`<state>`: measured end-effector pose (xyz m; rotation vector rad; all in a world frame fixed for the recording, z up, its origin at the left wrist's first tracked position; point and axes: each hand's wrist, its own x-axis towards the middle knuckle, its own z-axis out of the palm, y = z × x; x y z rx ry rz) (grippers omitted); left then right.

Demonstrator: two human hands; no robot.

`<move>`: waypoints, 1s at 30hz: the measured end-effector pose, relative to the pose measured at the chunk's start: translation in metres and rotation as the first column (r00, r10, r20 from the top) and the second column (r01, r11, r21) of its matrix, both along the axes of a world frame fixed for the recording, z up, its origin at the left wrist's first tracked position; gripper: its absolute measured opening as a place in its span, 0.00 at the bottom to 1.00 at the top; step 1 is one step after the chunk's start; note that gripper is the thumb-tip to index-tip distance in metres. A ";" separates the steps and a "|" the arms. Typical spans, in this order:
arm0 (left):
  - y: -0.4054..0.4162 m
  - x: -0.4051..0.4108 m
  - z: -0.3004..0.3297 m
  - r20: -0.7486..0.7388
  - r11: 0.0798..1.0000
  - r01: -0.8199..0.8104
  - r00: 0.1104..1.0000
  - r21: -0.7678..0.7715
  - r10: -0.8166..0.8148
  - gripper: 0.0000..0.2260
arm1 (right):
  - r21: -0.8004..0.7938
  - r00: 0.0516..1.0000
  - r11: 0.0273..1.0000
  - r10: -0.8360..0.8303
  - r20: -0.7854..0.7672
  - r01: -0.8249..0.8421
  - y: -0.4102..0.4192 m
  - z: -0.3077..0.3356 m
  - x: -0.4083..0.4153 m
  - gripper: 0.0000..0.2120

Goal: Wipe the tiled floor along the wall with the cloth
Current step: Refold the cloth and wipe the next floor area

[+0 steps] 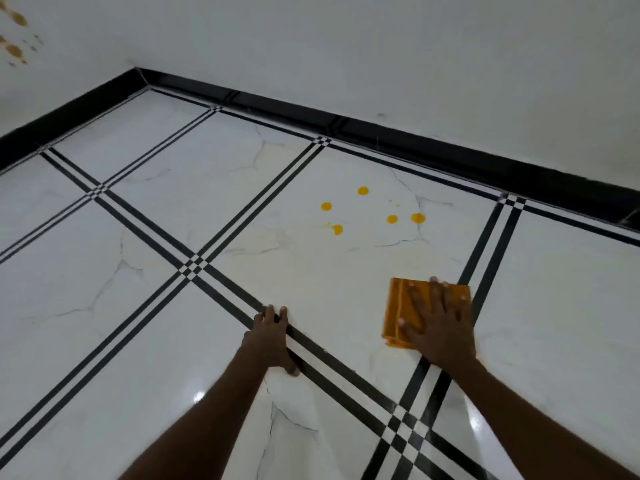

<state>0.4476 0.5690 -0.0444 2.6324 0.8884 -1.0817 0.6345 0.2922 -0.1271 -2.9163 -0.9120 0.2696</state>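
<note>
A folded orange cloth (394, 310) lies flat on the white marble-look tiled floor (194, 188), near a black double grout stripe. My right hand (436, 323) presses on the cloth with straight, spread fingers and covers most of it. My left hand (272, 337) rests flat on the floor to the left, across a black stripe, holding nothing. Several yellow-orange drops (363, 191) dot the same tile beyond the cloth, toward the wall.
A white wall (381, 46) with a black skirting (415, 143) runs diagonally along the far side and meets a second wall at a corner (138, 72) at upper left. Brownish stains (14, 50) mark the left wall. Tiles stretch left and toward me.
</note>
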 end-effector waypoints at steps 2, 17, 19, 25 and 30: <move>0.010 0.010 0.018 -0.074 0.998 0.000 0.997 -0.055 -0.004 0.58 | -0.024 0.996 0.999 -0.036 -0.087 0.034 -0.011 0.003 0.008 0.42; 0.110 0.164 -0.037 0.073 0.980 0.180 0.980 0.087 -0.187 0.72 | -0.056 0.939 0.953 -0.303 -0.162 0.298 0.148 0.005 0.165 0.45; 0.098 0.156 -0.041 0.100 0.984 0.147 0.983 0.106 -0.157 0.72 | -0.109 0.921 0.948 -0.316 -0.228 0.298 0.140 0.008 0.160 0.50; 0.102 0.157 -0.026 0.088 0.979 0.170 0.980 0.114 -0.180 0.71 | -0.247 0.873 0.915 -0.385 -0.299 0.319 0.121 0.023 0.141 0.62; 0.105 0.160 -0.030 0.062 0.976 0.186 0.979 0.111 -0.194 0.72 | -0.125 0.876 0.904 -0.426 -0.225 0.408 0.130 0.018 0.217 0.50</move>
